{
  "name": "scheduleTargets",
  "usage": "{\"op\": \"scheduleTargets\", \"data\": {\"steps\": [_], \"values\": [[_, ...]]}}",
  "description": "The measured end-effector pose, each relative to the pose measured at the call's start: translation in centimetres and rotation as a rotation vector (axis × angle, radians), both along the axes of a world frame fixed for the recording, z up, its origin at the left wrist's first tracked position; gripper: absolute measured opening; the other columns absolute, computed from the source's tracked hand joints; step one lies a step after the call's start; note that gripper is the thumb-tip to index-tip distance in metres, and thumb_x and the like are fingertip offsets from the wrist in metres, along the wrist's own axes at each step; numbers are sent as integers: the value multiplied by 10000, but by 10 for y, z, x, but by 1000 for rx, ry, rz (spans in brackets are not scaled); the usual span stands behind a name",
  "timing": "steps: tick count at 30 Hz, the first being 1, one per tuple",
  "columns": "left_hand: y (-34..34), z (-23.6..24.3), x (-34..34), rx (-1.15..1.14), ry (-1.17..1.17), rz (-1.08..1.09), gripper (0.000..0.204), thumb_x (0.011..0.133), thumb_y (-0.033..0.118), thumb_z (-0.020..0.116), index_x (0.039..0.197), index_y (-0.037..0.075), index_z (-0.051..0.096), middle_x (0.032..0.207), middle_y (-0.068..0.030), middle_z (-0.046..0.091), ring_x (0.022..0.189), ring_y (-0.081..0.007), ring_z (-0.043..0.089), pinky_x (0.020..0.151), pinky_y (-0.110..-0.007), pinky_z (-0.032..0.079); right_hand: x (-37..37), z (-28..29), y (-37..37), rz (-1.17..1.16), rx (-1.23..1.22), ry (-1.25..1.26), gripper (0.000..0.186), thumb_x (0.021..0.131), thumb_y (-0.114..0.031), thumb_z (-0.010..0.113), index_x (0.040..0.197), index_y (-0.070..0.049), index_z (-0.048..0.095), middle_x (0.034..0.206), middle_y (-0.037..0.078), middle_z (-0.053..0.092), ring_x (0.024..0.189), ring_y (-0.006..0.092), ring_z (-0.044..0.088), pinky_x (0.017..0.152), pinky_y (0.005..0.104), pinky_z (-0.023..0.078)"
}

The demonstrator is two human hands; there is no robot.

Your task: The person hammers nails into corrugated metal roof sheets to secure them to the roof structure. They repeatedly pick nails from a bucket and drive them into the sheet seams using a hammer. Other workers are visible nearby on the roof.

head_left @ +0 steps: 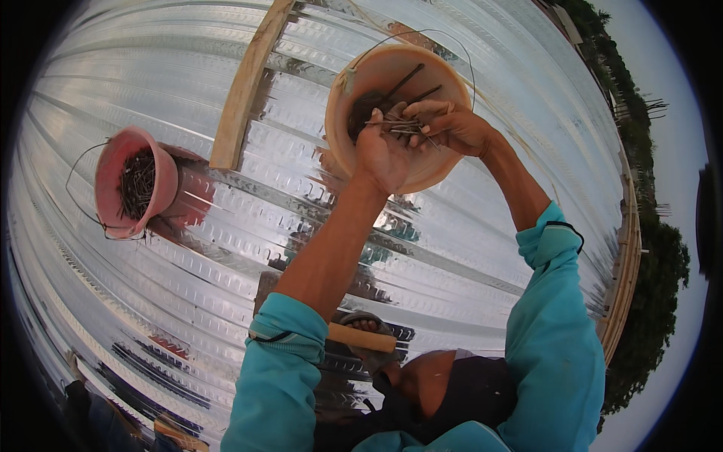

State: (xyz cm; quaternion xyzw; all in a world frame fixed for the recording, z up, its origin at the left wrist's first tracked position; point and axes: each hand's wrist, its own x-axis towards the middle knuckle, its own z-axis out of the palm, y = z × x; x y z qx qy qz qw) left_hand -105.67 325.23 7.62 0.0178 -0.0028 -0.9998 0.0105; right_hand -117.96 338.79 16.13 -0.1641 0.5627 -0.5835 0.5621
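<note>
Over the mouth of an orange bucket (385, 66), I have both hands close together. My left hand (380, 154) is palm up and cupped, holding a small bunch of thin nails (403, 126). Bent over the same bunch, my right hand (461, 129) pinches at the nails with its fingertips. Inside the bucket are a dark heap and two dark rods (403, 83), partly hidden by my hands. To the left, a tilted red bucket (167, 181) contains many dark nails (135, 184).
Ribbed, shiny metal sheeting (467, 286) spreads beneath everything. A wooden board (248, 90) lies between the buckets. Near my sandalled foot (365, 322) is a wooden handle (365, 337). Another person's shoe (179, 433) shows at lower left. Timber (623, 271) edges the right side, with trees beyond.
</note>
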Motion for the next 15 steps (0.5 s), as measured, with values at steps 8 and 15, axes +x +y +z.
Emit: {"op": "scheduleTargets", "data": {"steps": [8,15], "values": [[-26,-8,-12,19,-201,84,432,1093,340,347,1221,25,613,1290,-186,647,1246,-347,589,1092,-517,446,1,-7,-4,-93,194,369,511,901,57,606,1402,70,506,1222,172,662,1028,230,699,874,328,592],[-30,-17,-17,59,-158,22,420,1098,325,344,1197,25,621,1314,-215,635,1296,-367,570,1123,-527,442,-4,-19,2,-191,135,399,466,874,49,622,1332,104,561,1158,164,696,993,221,710,878,316,587]]}}
